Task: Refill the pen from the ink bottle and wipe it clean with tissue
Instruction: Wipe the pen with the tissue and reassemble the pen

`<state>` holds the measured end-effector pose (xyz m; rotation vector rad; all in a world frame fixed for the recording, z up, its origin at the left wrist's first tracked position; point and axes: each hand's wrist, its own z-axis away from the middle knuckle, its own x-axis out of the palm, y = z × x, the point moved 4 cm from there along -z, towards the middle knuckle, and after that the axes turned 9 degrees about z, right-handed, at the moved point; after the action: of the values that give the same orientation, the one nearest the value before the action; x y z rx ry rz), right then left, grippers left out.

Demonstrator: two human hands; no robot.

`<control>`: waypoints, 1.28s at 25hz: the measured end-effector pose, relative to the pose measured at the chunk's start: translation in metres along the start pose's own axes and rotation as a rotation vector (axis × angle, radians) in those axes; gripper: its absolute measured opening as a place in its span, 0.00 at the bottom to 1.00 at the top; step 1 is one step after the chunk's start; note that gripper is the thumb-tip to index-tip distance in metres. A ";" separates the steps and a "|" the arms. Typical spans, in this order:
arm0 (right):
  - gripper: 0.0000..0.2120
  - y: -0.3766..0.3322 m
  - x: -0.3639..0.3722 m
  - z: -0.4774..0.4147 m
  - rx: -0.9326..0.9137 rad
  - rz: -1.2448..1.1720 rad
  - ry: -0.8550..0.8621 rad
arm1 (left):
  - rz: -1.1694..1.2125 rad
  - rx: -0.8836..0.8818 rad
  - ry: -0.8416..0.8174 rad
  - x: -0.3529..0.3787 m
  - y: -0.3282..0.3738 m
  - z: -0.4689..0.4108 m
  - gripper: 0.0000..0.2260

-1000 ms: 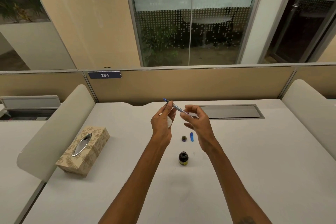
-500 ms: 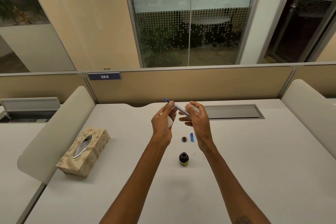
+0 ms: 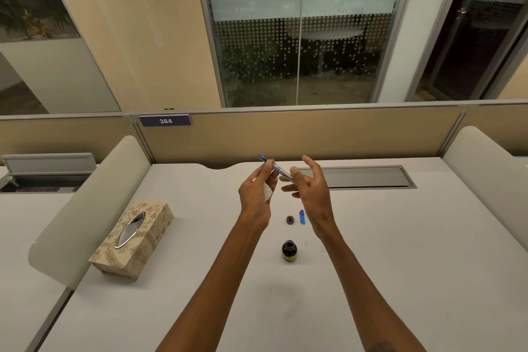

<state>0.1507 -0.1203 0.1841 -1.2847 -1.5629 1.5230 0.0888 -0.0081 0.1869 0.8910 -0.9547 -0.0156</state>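
your left hand (image 3: 257, 194) pinches the pen (image 3: 275, 167) near its nib, raised over the desk (image 3: 400, 266) with a tissue wad (image 3: 268, 194) in the palm, your right hand (image 3: 311, 194) spread loose at its rear end, on the far side of the open ink bottle (image 3: 289, 250).

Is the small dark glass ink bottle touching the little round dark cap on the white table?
Apart. The head view shows a strip of bare white table between the dark ink bottle and the round cap beyond it.
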 end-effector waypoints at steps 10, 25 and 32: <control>0.32 -0.002 0.000 -0.001 -0.085 0.094 0.051 | 0.013 -0.007 0.002 0.000 -0.001 -0.002 0.12; 0.07 -0.005 0.001 0.005 -0.282 0.460 0.182 | -0.084 0.046 -0.020 -0.006 -0.007 -0.010 0.11; 0.08 0.015 -0.005 0.000 -0.112 0.515 0.135 | -0.275 0.009 -0.063 -0.012 -0.021 -0.015 0.12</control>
<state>0.1557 -0.1271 0.1703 -1.9218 -1.3056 1.6157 0.0994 -0.0080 0.1604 1.0300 -0.8853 -0.2756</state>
